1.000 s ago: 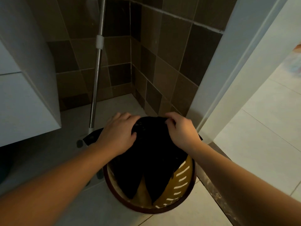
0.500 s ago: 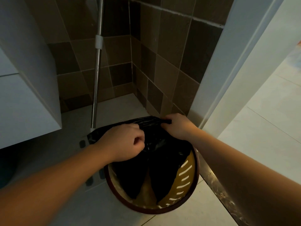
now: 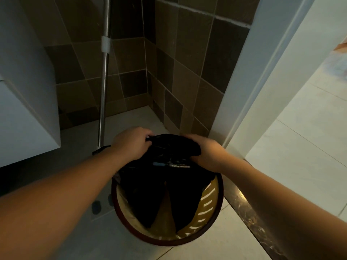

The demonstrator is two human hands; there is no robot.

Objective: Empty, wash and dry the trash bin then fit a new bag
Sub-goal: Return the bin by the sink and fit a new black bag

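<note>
Left hand grips black bag top | right hand grips bag top | over round bin, lower centre

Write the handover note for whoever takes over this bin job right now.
Left hand: grips the far edge of the black bag.
Right hand: grips the same gathered top edge, on the other side.
Bag: hangs down inside the slotted yellow trash bin, which stands on the tiled floor beside a metal mop pole.
Done: bag is in the bin, top bunched between the hands.
Left: whether this bag goes in or comes out cannot be told from here; its edge is not over the dark rim.
</note>
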